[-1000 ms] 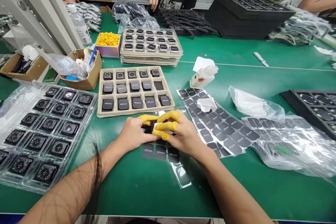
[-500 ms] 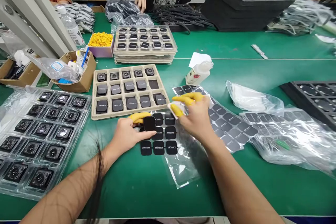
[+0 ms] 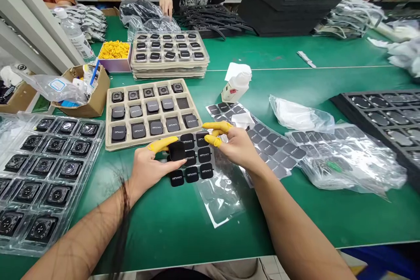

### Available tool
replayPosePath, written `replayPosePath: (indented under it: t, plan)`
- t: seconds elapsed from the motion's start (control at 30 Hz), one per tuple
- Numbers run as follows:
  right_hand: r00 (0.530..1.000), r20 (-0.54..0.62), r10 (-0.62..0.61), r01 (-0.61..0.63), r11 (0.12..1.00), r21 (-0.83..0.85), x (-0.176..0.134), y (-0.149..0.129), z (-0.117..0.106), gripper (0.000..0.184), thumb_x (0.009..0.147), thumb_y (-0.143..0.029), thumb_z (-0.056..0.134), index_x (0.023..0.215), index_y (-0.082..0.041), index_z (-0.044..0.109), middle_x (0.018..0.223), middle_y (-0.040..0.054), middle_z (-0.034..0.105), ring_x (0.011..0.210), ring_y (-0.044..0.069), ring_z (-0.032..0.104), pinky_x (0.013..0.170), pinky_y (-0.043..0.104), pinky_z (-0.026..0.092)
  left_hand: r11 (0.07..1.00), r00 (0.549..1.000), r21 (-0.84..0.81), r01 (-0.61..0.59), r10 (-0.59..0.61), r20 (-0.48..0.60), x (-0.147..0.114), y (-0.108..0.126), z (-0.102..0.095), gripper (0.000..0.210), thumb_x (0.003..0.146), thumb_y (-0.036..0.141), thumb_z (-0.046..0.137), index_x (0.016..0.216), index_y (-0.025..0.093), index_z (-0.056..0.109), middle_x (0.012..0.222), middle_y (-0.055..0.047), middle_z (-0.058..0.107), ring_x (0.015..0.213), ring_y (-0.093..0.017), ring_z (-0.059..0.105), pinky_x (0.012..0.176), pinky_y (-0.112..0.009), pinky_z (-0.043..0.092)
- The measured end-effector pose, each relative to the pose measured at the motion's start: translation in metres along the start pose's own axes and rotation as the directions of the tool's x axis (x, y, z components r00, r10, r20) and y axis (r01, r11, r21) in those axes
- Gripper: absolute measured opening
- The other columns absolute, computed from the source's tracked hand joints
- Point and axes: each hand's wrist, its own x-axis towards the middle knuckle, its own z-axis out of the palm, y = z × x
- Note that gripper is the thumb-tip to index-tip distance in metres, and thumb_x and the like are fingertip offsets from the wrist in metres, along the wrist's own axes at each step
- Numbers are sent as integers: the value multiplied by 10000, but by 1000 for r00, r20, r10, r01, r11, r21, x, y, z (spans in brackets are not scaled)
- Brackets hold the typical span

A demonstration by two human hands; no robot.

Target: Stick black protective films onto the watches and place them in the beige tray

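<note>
My left hand (image 3: 154, 164), a yellow finger cot on its index finger, grips a black square watch body (image 3: 177, 151) with the dark screen facing me. Under it lies a clear sheet of black square stickers (image 3: 192, 174) printed with white lettering. My right hand (image 3: 231, 142) wears yellow cots on its thumb and fingers, which pinch the sticker (image 3: 201, 139) at the sheet's top right corner. Just beyond, a beige tray (image 3: 154, 139) carries watch bodies, many covered by lettered stickers. A white wipe (image 3: 243, 120) lies on another sticker sheet (image 3: 269, 146) to the right.
A clear tray of watch bodies (image 3: 54, 144) stands left. Behind are stacked trays (image 3: 169, 70), a box of yellow finger cots (image 3: 114, 50), a cardboard box (image 3: 95, 107) and a white bottle (image 3: 236, 84). Plastic bags (image 3: 348, 162) and black foam trays (image 3: 377, 113) lie right. Co-workers sit opposite.
My right hand has let go of the white wipe, now on the sheet behind, and moved left onto the corner sticker. The watch body in my left hand has tilted. The view has shifted right.
</note>
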Motion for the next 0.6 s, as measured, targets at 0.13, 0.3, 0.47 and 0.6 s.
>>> replayPosePath:
  t: [0.13, 0.3, 0.47, 0.6]
  plan:
    - [997, 36, 64, -65, 996, 54, -1, 0, 3, 274, 822, -405, 741, 1035, -235, 766, 798, 23, 720, 753, 193, 648, 790, 401, 516, 998, 998, -38, 54, -54, 12, 0, 0, -1, 435, 636, 365, 916, 1035, 239, 797, 912, -17, 800, 811, -247, 757, 863, -385, 639]
    - [996, -82, -30, 49, 971, 233, 0, 7, 14, 151, 804, -399, 782, 890, -274, 780, 895, 27, 753, 828, 201, 662, 841, 425, 540, 896, 938, -277, 346, -324, 123, 4, 2, -1, 540, 618, 379, 932, 1101, 200, 772, 1004, -45, 800, 898, -252, 769, 898, -391, 639]
    - [981, -167, -99, 153, 923, 354, 3, 9, 9, 221, 780, -503, 801, 736, -295, 739, 1111, 42, 709, 1084, 250, 637, 1000, 497, 483, 778, 891, -436, 452, -418, 177, 9, 2, 0, 607, 606, 367, 939, 1143, 166, 741, 1077, -91, 788, 966, -248, 762, 909, -388, 635]
    - [994, -104, -26, 56, 952, 300, 2, 5, -2, 250, 805, -527, 766, 897, -295, 740, 1222, 53, 690, 1131, 270, 626, 970, 496, 492, 870, 932, -334, 361, -337, 131, 5, 2, 0, 588, 613, 393, 930, 1131, 178, 752, 1042, -72, 794, 945, -258, 765, 897, -392, 645]
